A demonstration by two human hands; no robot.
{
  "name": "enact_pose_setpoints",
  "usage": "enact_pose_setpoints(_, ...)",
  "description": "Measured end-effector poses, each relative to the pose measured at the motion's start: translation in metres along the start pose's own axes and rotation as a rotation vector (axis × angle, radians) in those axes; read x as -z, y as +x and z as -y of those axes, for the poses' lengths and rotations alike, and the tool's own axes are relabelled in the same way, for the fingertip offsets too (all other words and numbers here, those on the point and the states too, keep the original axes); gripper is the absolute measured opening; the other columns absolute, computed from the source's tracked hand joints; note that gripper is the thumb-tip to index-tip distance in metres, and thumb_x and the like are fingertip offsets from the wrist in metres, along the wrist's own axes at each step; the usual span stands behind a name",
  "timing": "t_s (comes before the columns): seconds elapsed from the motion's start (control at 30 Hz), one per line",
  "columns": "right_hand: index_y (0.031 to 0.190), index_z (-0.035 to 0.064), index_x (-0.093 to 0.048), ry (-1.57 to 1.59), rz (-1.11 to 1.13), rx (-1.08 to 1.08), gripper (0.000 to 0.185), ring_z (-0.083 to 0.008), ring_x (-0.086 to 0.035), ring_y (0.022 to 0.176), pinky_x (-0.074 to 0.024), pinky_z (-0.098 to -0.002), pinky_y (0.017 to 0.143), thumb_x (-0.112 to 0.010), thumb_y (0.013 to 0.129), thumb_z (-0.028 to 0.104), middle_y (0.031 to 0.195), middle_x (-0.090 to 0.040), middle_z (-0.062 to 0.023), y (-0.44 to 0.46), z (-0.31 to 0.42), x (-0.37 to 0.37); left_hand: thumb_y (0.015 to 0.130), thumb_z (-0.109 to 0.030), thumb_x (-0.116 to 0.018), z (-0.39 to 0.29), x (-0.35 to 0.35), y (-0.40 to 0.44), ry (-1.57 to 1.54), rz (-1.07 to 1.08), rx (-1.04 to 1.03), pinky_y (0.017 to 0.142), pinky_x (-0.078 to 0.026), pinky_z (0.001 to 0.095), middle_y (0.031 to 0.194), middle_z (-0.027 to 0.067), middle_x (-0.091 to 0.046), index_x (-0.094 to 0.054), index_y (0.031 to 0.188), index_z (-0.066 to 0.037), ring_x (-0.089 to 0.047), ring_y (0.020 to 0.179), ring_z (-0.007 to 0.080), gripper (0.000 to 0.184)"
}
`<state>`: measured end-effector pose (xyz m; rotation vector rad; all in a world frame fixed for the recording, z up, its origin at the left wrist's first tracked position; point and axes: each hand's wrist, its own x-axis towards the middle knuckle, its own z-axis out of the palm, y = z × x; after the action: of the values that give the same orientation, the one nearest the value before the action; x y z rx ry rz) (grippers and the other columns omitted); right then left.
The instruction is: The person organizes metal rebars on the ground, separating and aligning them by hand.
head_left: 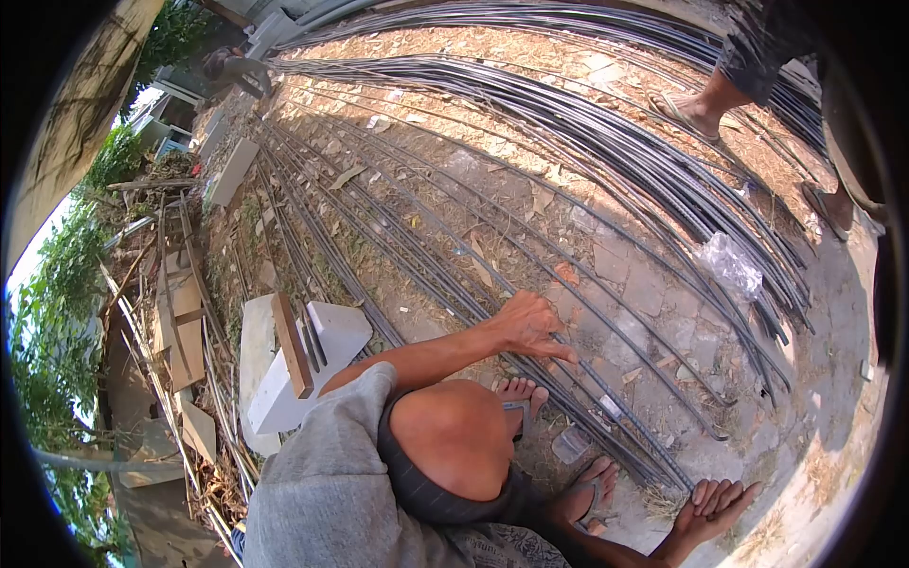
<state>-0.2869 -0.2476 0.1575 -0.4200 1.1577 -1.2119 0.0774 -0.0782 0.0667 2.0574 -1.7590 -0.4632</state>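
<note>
My left hand [528, 327] reaches across the middle of the view, with its fingers closed round a long, thin, dark steel rod [611, 395]. At the lower right, my right hand [717, 506] is palm up with curled fingers, at the near end of that rod. Its fingertips meet the rod's end; the exact hold is partly hidden. More steel rods [568, 407] lie beside it on the ground, passing close to my sandalled feet. My bare knee [453, 440] is between my two arms.
A thick bundle of rods [606, 133] runs across the top right, with clear plastic [731, 265] on it. Another person's legs [724, 99] stand there. A person [232, 68] bends at the far left. White blocks [331, 331] and wood scraps [180, 331] are at left.
</note>
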Motion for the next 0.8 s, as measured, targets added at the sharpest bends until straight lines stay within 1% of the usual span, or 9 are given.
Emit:
enact_pose_setpoints(0.37, 0.055, 0.0193, -0.023, -0.018, -0.020, -0.015, 0.056, -0.0087, -0.013, 0.032, -0.0237, -0.0226, 0.033, -0.044, 0.103, 0.040, 0.043, -0.016, 0.0047, -0.0027, -0.0004, -0.0009, 0.074, -0.071, -0.065, -0.0022, 0.0025, -0.0007, 0.000, 0.043, 0.021, 0.040, -0.028, 0.0422, 0.043, 0.0145, -0.045, -0.052, 0.048, -0.006, -0.045, 0.040, 0.0356, 0.071)
enact_pose_setpoints(0.67, 0.055, 0.0197, -0.023, 0.004, 0.045, 0.010, 0.057, -0.0082, -0.013, 0.033, -0.0237, -0.0223, 0.033, -0.044, 0.103, 0.041, 0.044, -0.016, 0.0048, -0.0022, 0.0003, 0.0031, 0.074, -0.069, -0.067, -0.0020, 0.0015, -0.0018, -0.004, 0.001, 0.016, 0.041, -0.029, 0.0420, 0.043, 0.0143, -0.046, -0.055, 0.049, -0.007, -0.046, 0.041, 0.0352, 0.068)
enact_pose_setpoints(0.8, 0.055, 0.0201, -0.022, -0.015, 0.036, 0.019, 0.057, -0.0080, -0.013, 0.033, -0.0237, -0.0223, 0.033, -0.043, 0.103, 0.041, 0.043, -0.016, 0.0050, -0.0037, 0.0004, 0.0021, 0.073, -0.069, -0.067, -0.0043, 0.0041, -0.0007, -0.015, 0.015, 0.028, 0.041, -0.030, 0.0419, 0.044, 0.0141, -0.046, -0.055, 0.050, -0.007, -0.046, 0.041, 0.0352, 0.068)
